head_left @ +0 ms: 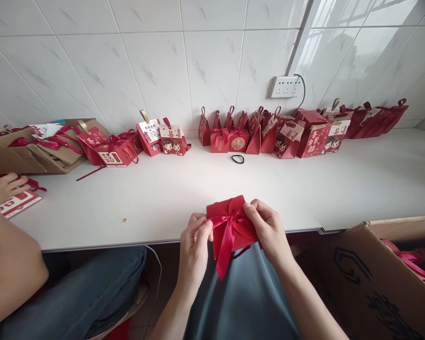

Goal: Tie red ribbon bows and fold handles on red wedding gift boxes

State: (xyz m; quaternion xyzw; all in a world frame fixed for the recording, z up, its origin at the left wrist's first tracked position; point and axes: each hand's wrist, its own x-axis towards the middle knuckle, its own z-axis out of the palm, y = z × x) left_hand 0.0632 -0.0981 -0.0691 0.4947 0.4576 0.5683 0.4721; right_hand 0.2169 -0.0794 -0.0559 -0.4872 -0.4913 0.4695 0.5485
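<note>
Gripping a red box, left fingers pinch its ribbon, right fingers its edge; a carton holds red ribbons.

Large red box, right of centre from where I sit: pale vertical characters, which I read as 吾家有囍, the last less surely. Small red box, to my left: white label bearing 囍. Red box with round gold emblem: its characters too small for me. Brown carton at my right: black hexagonal mark above bold dark characters, which I cannot make out.
</note>
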